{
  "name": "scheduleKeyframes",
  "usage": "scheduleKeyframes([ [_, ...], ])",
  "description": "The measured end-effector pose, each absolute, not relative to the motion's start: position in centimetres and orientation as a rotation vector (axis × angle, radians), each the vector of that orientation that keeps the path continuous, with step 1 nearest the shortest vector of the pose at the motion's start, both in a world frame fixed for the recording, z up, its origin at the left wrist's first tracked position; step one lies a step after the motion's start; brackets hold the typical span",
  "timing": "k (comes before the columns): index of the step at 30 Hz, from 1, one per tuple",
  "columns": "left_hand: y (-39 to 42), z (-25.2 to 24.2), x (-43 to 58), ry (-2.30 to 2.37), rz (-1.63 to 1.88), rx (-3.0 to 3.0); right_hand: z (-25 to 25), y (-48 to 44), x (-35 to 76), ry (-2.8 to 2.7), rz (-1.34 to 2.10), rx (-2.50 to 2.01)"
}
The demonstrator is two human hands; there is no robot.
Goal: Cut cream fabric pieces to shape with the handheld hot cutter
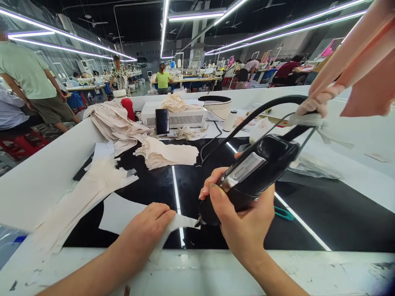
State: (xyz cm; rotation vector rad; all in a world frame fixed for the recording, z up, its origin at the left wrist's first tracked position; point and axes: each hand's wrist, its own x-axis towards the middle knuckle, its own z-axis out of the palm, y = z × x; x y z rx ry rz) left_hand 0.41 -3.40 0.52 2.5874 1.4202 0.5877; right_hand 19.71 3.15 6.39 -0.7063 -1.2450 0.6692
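My right hand (243,209) is wrapped round a black corded power tool (262,160) with a metal plate on its side. The tool tilts down to the left, and its small tip meets the narrow end of a white fabric piece (120,211). My left hand (151,226) lies over that piece with fingers pressed together on it; part of the fabric is hidden beneath the hand. A black cable and a twisted pink cloth (342,78) run from the tool's upper end to the top right. The exact contact at the tip is too small to make out.
Pale fabric strips (83,197) lie left, and stacked fabric pieces (166,152) lie ahead on the black table surface (336,222). Behind stand a vented white box (173,117), a phone (162,122) and a round container (216,107). A teal tool (284,213) lies right. Several people work beyond.
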Motion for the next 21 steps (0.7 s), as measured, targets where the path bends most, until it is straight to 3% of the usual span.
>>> scheduleKeyframes([
  [16, -3.4, 0.9, -0.1, 1.426, 0.547, 2.764, 5.8, 2.0, 19.4, -1.269, 0.715, -0.739],
  [21, -4.1, 1.0, 1.3, 1.481, 0.355, 2.934, 5.8, 1.8, 19.3, -1.278, 0.726, -0.719],
])
